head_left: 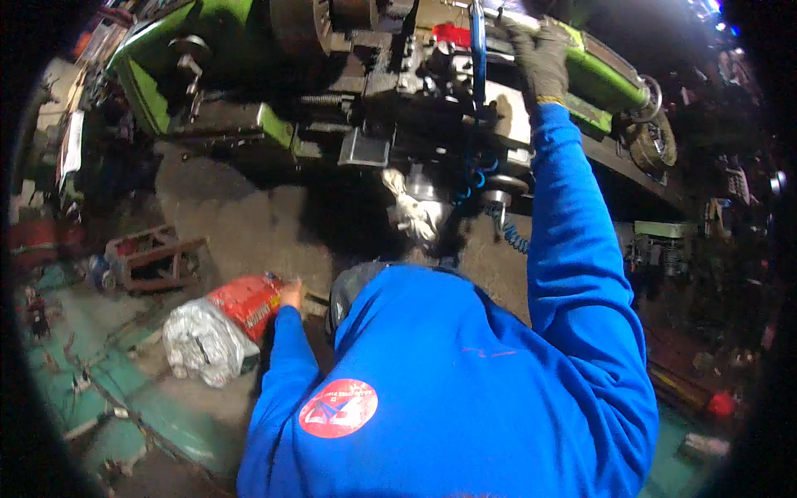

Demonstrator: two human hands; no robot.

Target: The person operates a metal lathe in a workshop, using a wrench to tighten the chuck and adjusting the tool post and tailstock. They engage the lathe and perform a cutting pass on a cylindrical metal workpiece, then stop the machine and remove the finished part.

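My right hand (538, 62), in a dark work glove, reaches up to the far side of a green lathe (602, 79). Its fingers curl over a bright metal part (502, 17) near the upper edge; what exactly they grip is hard to see. A blue tube (478, 54) hangs just left of that hand. Low on the left, my left hand (290, 294) is against the end of a red and silver sack (245, 305). Its fingers are small and mostly hidden, so I cannot tell whether it grips the sack.
A whitish rag (407, 203) hangs at the lathe's front, beside a round metal handwheel (502, 189). Coiled blue hose (516, 239) dangles below. A rusty metal frame (162, 259) stands on the left floor. Cables lie over the green floor (154, 415). Another handwheel (652, 98) sits far right.
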